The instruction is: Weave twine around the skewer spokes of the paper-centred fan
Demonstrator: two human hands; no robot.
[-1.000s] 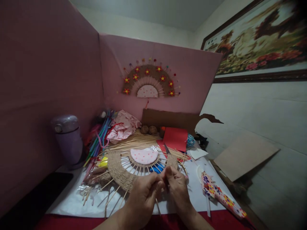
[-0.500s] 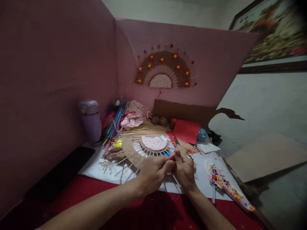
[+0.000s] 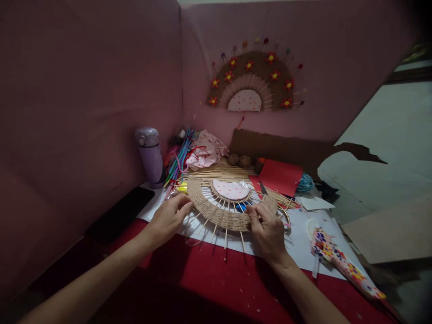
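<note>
A half-round woven fan of jute cord and thin wooden sticks [image 3: 216,210] lies on a white sheet [image 3: 297,238] over the red table top. A pink dotted half-disc [image 3: 231,190] sits at its centre. My left hand [image 3: 170,217] rests at the fan's left end, fingers curled by the stick ends. My right hand [image 3: 266,229] pinches the woven band at its lower right, thumb on top. A finished fan with red flowers [image 3: 254,76] hangs on the pink board behind.
A lilac flask [image 3: 150,155] stands at back left beside coloured pipe cleaners [image 3: 178,159] and crumpled pink paper [image 3: 206,152]. Loose sticks, red paper [image 3: 280,176], blue yarn [image 3: 305,182], a black phone [image 3: 119,216] and a patterned glue gun [image 3: 337,261] lie around.
My hands were together at the fan's lower right edge; the left hand has moved out to the fan's left end. The view has tilted down and left.
</note>
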